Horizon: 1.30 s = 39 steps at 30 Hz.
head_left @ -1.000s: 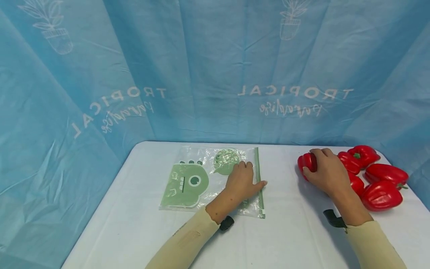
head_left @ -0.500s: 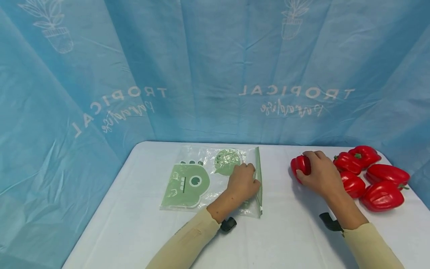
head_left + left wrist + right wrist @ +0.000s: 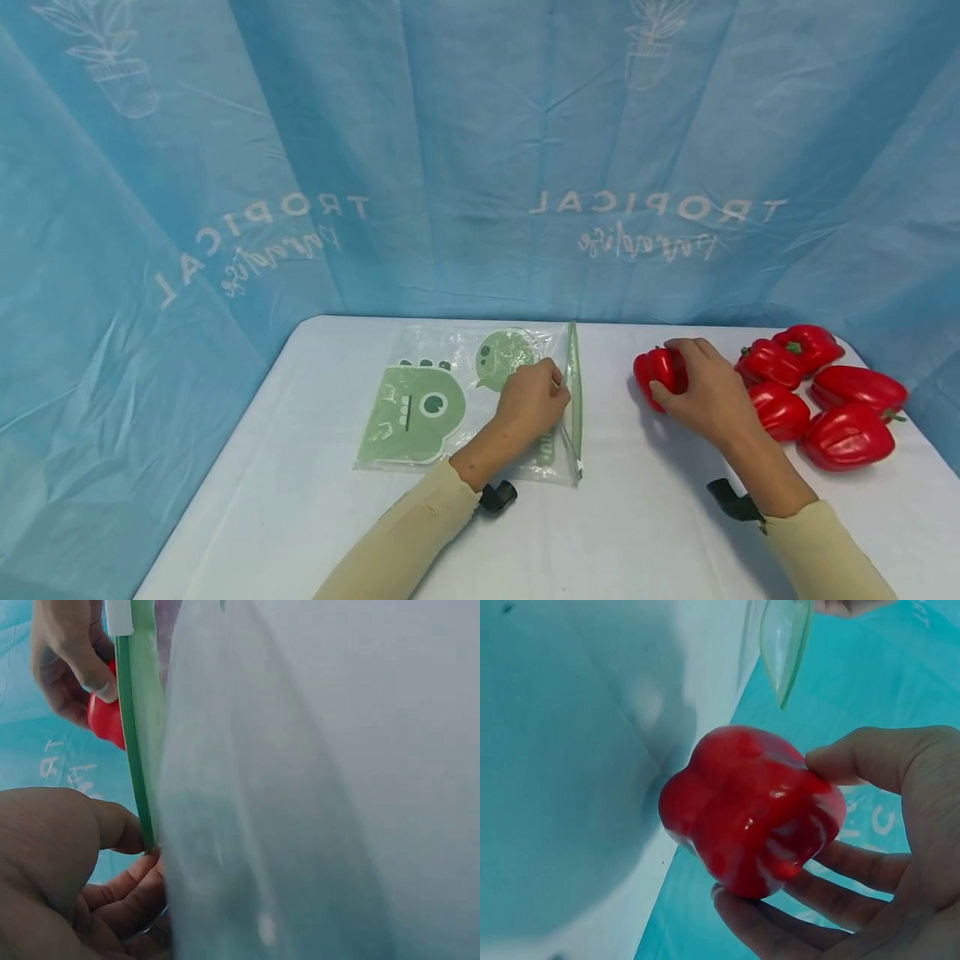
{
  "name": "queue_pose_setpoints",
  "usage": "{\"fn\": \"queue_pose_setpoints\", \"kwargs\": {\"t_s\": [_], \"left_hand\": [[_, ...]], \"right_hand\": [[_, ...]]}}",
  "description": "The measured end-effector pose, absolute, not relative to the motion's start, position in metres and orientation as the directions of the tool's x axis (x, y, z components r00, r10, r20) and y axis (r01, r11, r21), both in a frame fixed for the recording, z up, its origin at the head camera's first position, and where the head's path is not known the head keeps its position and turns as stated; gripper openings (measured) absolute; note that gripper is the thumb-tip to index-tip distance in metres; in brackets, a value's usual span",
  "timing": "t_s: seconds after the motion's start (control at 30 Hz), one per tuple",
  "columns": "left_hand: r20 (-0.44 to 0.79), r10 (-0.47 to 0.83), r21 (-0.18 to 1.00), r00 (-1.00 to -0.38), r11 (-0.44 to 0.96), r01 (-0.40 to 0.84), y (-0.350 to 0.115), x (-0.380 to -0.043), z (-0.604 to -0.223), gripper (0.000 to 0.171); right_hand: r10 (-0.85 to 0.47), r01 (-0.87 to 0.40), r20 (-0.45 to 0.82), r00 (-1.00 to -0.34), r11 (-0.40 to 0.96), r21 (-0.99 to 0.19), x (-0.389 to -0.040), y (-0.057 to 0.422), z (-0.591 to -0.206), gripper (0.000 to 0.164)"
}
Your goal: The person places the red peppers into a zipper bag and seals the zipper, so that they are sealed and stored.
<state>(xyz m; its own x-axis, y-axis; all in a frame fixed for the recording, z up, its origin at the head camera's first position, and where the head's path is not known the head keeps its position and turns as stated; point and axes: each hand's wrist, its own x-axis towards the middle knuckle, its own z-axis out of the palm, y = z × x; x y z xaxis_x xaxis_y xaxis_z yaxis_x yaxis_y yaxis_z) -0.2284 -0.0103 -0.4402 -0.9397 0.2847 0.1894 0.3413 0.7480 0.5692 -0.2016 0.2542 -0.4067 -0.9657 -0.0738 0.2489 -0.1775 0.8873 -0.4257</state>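
Observation:
A clear zip bag [image 3: 431,425] printed with a green monster lies flat on the white table. At its right end, my left hand [image 3: 528,396] pinches the edge by the green zip strip [image 3: 574,375], and the mouth is parted there. The left wrist view shows thumb and finger meeting on the green edge [image 3: 135,765]. To the right of the bag, my right hand [image 3: 705,392] grips a red bell pepper [image 3: 654,377] just above the table. In the right wrist view, thumb and fingers curl round the pepper [image 3: 742,802], its lobed end facing the camera.
Several more red bell peppers [image 3: 847,437] lie grouped at the table's right side. A blue printed curtain [image 3: 480,167] hangs behind the white table [image 3: 247,517] and along its sides. Black wrist straps [image 3: 733,500] show below each hand.
My right hand has carried the red bell pepper leftward, away from the other peppers. My left hand has closed on the bag's edge and lifted it, parting the mouth.

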Motion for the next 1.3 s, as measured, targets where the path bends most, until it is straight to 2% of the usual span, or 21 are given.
{"fn": "queue_pose_setpoints", "kwargs": {"t_s": [0.23, 0.57, 0.77, 1.07, 1.3], "left_hand": [[0.239, 0.293, 0.670, -0.926, 0.640, 0.375, -0.019, -0.233, -0.445, 0.005], [0.253, 0.285, 0.701, -0.925, 0.604, 0.378, -0.019, -0.231, -0.439, 0.035], [0.252, 0.288, 0.699, -0.924, 0.606, 0.380, -0.018, -0.229, -0.436, 0.036], [0.231, 0.307, 0.720, -0.923, 0.584, 0.374, -0.016, -0.227, -0.432, 0.035], [0.231, 0.294, 0.733, -0.927, 0.575, 0.365, -0.014, -0.225, -0.431, 0.034]], "right_hand": [[-0.096, -0.215, 0.283, -0.954, 0.879, -0.426, -0.199, 0.251, -0.407, 0.096], [-0.163, -0.341, 0.365, -0.917, 0.796, -0.500, -0.198, 0.239, -0.406, 0.093], [-0.198, -0.403, 0.391, -0.899, 0.724, -0.560, -0.197, 0.230, -0.409, 0.088], [-0.144, -0.349, 0.332, -0.932, 0.597, -0.722, -0.192, 0.213, -0.418, 0.081], [-0.121, -0.311, 0.294, -0.948, 0.551, -0.774, -0.191, 0.205, -0.426, 0.078]]}}
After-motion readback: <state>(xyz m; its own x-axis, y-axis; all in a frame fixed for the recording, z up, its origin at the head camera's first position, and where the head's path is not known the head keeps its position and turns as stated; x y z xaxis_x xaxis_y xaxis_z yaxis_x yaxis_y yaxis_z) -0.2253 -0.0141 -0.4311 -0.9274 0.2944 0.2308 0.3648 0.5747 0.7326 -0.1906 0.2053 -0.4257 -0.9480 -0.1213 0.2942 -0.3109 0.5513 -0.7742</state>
